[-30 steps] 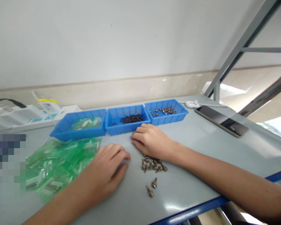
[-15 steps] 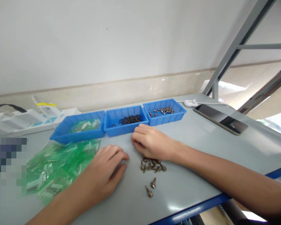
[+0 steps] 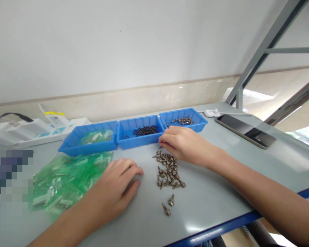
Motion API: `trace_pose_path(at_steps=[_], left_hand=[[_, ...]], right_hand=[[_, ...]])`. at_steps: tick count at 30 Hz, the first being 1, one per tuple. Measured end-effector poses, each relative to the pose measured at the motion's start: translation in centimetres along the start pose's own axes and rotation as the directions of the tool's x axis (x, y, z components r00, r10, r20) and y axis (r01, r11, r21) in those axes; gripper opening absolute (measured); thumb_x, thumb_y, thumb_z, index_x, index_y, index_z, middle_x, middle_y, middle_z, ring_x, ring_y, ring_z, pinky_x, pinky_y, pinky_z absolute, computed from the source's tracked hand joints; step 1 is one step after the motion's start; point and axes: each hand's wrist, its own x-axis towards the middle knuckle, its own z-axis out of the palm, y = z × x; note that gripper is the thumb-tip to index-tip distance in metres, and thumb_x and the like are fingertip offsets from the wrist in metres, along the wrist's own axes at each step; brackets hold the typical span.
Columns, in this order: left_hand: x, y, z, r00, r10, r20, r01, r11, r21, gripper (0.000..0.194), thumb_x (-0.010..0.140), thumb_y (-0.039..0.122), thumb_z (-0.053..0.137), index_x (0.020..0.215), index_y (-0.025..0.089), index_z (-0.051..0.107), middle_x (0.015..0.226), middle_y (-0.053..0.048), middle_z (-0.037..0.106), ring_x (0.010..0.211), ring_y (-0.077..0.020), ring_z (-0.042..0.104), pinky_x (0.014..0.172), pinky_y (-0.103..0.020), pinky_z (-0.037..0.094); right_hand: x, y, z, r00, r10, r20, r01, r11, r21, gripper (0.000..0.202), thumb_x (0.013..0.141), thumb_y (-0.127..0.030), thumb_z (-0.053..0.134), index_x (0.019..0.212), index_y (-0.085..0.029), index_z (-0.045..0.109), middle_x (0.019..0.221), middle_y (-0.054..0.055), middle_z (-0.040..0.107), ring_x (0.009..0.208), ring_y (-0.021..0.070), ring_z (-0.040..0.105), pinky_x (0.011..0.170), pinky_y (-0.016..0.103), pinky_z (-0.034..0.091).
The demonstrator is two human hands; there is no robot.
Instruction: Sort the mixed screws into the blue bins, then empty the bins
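Note:
My right hand point(image 3: 187, 143) hovers at the far end of a loose pile of small brassy hex-head bolts point(image 3: 170, 169), with its thumb and fingers pinched together. A small bit shows under the fingertips, but I cannot make out whether it is held. Two more bolts point(image 3: 167, 210) lie apart, nearer the front edge. To the left, my left hand point(image 3: 122, 183) rests on the table with fingers loosely curved and thumb apart, holding nothing. Green plastic bags with pale pieces inside point(image 3: 72, 181) lie beside it, partly under the left forearm.
Along the back stand three blue trays: one with small green bags point(image 3: 64, 147), one with dark screws point(image 3: 123, 142), one with brassy bolts point(image 3: 202, 121). A power strip point(image 3: 78, 122) stands far left. A phone point(image 3: 244, 130) and a white earbud case point(image 3: 211, 113) lie at the right.
My right hand has moved right and slightly away from me, uncovering most of the bolt pile. The left hand has stayed nearly still. The view has shifted slightly.

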Motion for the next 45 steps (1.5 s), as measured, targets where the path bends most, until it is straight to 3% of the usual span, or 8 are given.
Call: trace_pose_path(at_steps=[3,8,19,25,33,45], left_hand=[[-0.1,0.0,-0.1,1.000,0.006,0.011,-0.006,1.000,0.002,0.018,0.091,0.021,0.041,0.103,0.022,0.054,0.099,-0.004,0.056,0.092,-0.0203,0.050,0.083,-0.037,0.039],[-0.2,-0.1,-0.1,1.000,0.011,0.021,-0.011,1.000,-0.008,0.018,0.091,0.021,0.041,0.104,0.022,0.054,0.100,-0.005,0.055,0.092,-0.0203,0.050,0.082,-0.037,0.040],[-0.1,0.0,-0.2,1.000,0.022,0.017,-0.022,1.000,0.007,0.017,0.091,0.022,0.040,0.102,0.022,0.054,0.099,-0.005,0.056,0.091,-0.0203,0.050,0.082,-0.037,0.040],[-0.1,0.1,-0.2,0.999,0.024,0.022,-0.025,1.000,0.007,0.018,0.091,0.021,0.041,0.103,0.022,0.053,0.099,-0.005,0.056,0.091,-0.0199,0.050,0.081,-0.036,0.040],[-0.1,0.1,-0.1,1.000,0.014,0.016,-0.014,1.000,0.003,0.018,0.092,0.022,0.040,0.104,0.023,0.053,0.100,-0.005,0.055,0.092,-0.0200,0.050,0.081,-0.036,0.040],[-0.2,-0.1,-0.2,0.999,0.016,0.028,-0.016,1.000,0.013,0.019,0.092,0.022,0.041,0.105,0.023,0.054,0.101,-0.004,0.055,0.093,-0.0194,0.051,0.083,-0.035,0.040]], right_hand=[[0.0,-0.3,0.7,0.987,0.062,0.148,-0.057,0.998,-0.035,0.012,0.088,-0.017,0.052,0.082,-0.014,0.062,0.080,0.006,0.064,0.075,0.0172,0.057,0.065,0.028,0.037],[0.2,0.1,1.4,0.977,0.066,0.203,-0.057,0.997,-0.051,0.013,0.089,-0.019,0.052,0.084,-0.015,0.063,0.084,0.006,0.065,0.079,0.0180,0.060,0.065,0.028,0.039],[0.3,0.4,1.8,0.976,0.008,0.217,0.001,0.999,-0.040,0.014,0.089,-0.014,0.049,0.080,-0.013,0.060,0.081,0.007,0.064,0.075,0.0174,0.059,0.065,0.028,0.040],[0.2,0.2,1.3,0.972,-0.031,0.233,0.020,0.999,0.047,0.014,0.087,-0.011,0.048,0.081,-0.014,0.061,0.084,0.007,0.063,0.077,0.0167,0.058,0.066,0.027,0.040],[0.1,1.2,1.0,0.957,-0.020,0.289,-0.043,0.977,0.209,0.012,0.081,-0.010,0.052,0.085,-0.015,0.062,0.088,0.006,0.062,0.077,0.0155,0.056,0.068,0.026,0.041],[0.2,0.7,0.6,0.961,-0.036,0.276,-0.018,0.982,0.190,0.009,0.082,-0.016,0.052,0.081,-0.014,0.061,0.083,0.006,0.062,0.075,0.0157,0.055,0.067,0.027,0.039]])
